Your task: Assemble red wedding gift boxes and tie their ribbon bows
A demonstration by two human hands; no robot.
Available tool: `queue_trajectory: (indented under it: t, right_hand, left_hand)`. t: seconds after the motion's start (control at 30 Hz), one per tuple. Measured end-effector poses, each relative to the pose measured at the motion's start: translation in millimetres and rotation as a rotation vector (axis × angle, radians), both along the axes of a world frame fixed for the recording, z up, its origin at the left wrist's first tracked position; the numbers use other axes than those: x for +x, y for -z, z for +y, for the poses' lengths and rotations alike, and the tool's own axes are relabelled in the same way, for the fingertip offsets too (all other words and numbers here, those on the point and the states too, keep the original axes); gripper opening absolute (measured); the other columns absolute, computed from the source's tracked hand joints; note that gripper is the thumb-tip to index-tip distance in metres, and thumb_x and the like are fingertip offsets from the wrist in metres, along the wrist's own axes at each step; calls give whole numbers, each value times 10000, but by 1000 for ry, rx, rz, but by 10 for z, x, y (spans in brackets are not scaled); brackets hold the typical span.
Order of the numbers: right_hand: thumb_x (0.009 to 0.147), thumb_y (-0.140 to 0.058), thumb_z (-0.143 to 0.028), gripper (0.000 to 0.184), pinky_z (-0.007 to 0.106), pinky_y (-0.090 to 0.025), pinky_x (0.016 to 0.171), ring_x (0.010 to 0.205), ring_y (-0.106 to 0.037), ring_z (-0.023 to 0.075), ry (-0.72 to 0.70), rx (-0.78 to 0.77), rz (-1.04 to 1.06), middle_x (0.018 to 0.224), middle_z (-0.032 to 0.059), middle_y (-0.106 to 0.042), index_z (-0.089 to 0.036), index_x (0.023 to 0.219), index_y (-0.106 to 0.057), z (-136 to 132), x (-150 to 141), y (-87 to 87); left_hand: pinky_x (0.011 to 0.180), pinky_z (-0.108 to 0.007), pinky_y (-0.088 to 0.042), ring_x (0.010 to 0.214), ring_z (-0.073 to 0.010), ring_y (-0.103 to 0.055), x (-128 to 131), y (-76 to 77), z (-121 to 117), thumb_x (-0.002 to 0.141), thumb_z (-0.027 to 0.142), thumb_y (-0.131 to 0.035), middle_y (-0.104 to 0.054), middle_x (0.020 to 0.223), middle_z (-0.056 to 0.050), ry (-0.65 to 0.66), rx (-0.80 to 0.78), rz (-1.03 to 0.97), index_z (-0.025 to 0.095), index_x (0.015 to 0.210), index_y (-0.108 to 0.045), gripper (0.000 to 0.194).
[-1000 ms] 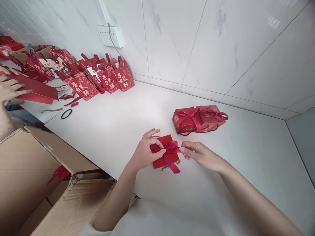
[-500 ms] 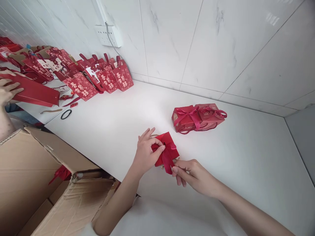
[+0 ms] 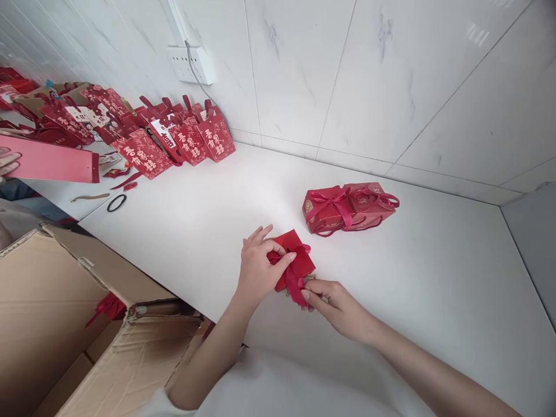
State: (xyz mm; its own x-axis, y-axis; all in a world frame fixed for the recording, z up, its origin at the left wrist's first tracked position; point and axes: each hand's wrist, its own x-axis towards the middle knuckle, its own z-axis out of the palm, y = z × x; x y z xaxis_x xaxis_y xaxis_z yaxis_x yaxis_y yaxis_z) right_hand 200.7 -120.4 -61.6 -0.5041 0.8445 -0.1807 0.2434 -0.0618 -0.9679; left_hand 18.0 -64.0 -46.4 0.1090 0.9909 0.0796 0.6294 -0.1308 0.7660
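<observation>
A small red gift box point(image 3: 293, 240) with a twisted cord handle stands on the white table in front of me. My left hand point(image 3: 260, 263) lies over its left side, thumb and forefinger pinching the red ribbon at the middle of the top. From there a ribbon tail point(image 3: 296, 288) runs towards me. My right hand point(image 3: 332, 304) grips that tail at the box's near right corner, thumb against the fingers. Part of the ribbon is hidden under my left fingers. Behind the box sit two finished-looking red boxes with bows point(image 3: 330, 208), side by side.
Several red printed gift bags point(image 3: 191, 139) stand along the wall at the left. A co-worker's hand point(image 3: 7, 162) holds a long red box point(image 3: 56, 162). A black ring point(image 3: 116, 202) lies near the table edge. An open cardboard carton point(image 3: 99, 255) is at lower left.
My right hand has shifted slightly up and left along the ribbon tail. My left hand keeps its pinch. The co-worker's long box has turned and shows a lighter side.
</observation>
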Motion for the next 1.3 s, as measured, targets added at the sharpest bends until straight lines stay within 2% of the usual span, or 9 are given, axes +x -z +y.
queue_trajectory:
  t: [0.4,0.47,0.6,0.67,0.77,0.9,1.07,1.2,1.3]
  right_hand:
    - [988,-364,-370,344,271,-475,680,731,-551,146,-79,-40,128,785,27,-586,-184,789,-575,-45,-45,135]
    - [967,-411,-347,305,274,-464,676,743,-555,152,-158,-10,47,792,21,-595,-189,774,-587,3,16,109]
    - [891,-532,-317,150,283,-447,626,701,-596,168,-390,-66,-215,814,4,-663,-226,864,-649,175,311,-118]
    - [912,-476,-312,189,290,-458,620,707,-625,180,-317,-129,-261,826,15,-681,-227,879,-641,284,481,-256]
    - [950,-401,-375,266,309,-457,646,710,-632,186,-68,-144,-278,821,31,-685,-223,896,-613,438,628,-388]
    - [931,-443,-506,309,310,-438,657,665,-591,165,157,-100,-120,784,25,-667,-230,1016,-556,579,555,-382]
    - [885,-533,-534,343,233,-299,469,492,-410,96,106,-257,196,559,-35,-522,-201,962,-551,658,335,-266]
    - [833,-645,-467,290,216,-153,404,412,-283,59,11,-339,277,447,-79,-410,-193,815,-553,692,261,-219]
    - [845,-638,-448,328,222,-165,415,417,-305,49,12,-331,331,491,-59,-460,-178,700,-520,707,241,-212]
  left_hand:
    - [1159,-574,-113,1392,-260,-294,36,-33,8,802,412,-635,-485,1409,-14,6,-57,90,241,712,-653,194]
    - [1159,-560,-125,1403,-262,-272,17,-44,22,786,432,-650,-463,1425,-15,16,-60,77,241,717,-651,203]
    - [1092,-479,-308,1400,-261,-273,-93,-106,46,770,458,-663,-414,1451,-9,87,-118,-79,256,827,-633,212]
    - [1066,-431,-340,1355,-243,-349,-181,-129,36,811,443,-620,-442,1420,-12,60,-107,-170,263,900,-609,201]
    - [1044,-368,-344,1247,-204,-452,-325,-119,-22,876,410,-538,-521,1302,-26,-39,-14,-242,243,927,-583,180]
    - [864,-301,-378,921,-156,-532,-466,-65,-154,892,417,-511,-580,921,-4,-70,-18,-223,217,872,-550,205]
    - [678,-271,-303,698,-122,-405,-455,-52,-266,891,470,-498,-471,710,23,24,-249,-218,188,724,-485,328]
    - [640,-261,-283,687,-121,-368,-380,-45,-243,878,447,-535,-439,694,19,46,-289,-289,183,709,-485,317]
    - [647,-262,-290,674,-121,-370,-358,-27,-178,906,434,-490,-416,668,14,54,-298,-400,175,673,-457,350]
